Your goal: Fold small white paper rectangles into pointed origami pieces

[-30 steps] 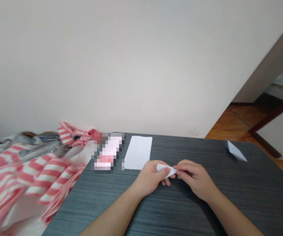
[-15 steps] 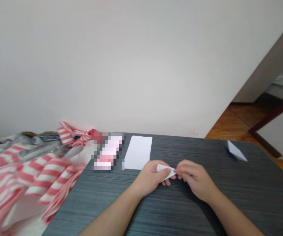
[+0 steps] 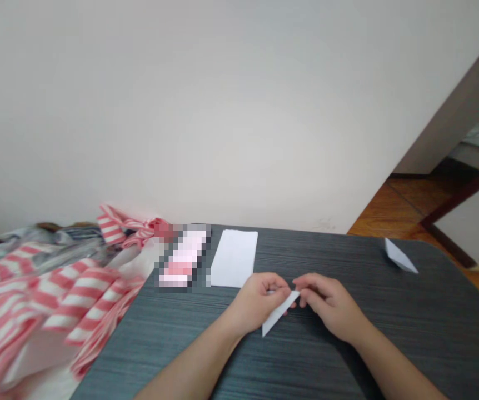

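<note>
A small folded white paper piece [image 3: 279,314] is held between both my hands just above the dark grey table [image 3: 348,355]. My left hand [image 3: 258,303] curls its fingers around the paper's upper end, and the paper's pointed lower end sticks out below that hand. My right hand [image 3: 327,304] pinches the same upper end from the right with closed fingers. A flat white paper sheet [image 3: 234,259] lies on the table just beyond my left hand.
A folded white paper shape [image 3: 398,256] rests near the table's far right corner. A blurred pink and white object [image 3: 183,257] lies left of the sheet. Red and white striped cloth [image 3: 51,300] is piled off the table's left edge. A white wall stands behind.
The paper piece has turned from lying level between my fingertips to slanting down and left, its point now showing under my left hand. Both hands stayed in place.
</note>
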{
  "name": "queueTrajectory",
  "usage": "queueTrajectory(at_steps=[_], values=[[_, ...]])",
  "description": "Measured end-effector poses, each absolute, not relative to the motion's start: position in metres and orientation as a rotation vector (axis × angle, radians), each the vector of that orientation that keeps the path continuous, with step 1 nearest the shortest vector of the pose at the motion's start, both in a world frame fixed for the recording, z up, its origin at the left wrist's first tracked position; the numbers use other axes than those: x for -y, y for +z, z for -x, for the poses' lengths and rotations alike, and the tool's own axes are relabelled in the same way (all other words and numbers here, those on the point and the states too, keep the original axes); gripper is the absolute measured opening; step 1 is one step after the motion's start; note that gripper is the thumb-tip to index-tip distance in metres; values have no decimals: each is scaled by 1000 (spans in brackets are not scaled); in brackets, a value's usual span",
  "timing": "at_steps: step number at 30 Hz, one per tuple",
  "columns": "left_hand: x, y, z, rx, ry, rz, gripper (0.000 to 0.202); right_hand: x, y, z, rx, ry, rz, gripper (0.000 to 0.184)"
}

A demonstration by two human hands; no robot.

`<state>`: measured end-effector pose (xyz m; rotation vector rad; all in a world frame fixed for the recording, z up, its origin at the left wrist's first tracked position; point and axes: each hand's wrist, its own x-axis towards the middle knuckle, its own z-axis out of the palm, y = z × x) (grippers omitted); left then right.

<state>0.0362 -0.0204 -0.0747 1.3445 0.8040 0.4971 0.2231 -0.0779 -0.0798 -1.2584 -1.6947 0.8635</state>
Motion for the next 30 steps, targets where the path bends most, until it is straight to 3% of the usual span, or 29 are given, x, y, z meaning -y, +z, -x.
queueTrajectory(at_steps=[7, 20, 30], values=[[21, -76, -37, -829, 503, -1475, 20, 79, -76, -220, 1671, 954, 1504, 30], [21, -68, -34, -808, 461, -1661, 28, 78, -72, -217, 1794, 863, 1470, 23], [23, -70, -36, -814, 462, -1547, 27, 79, -77, -222, 1677, 944, 1477, 38]])
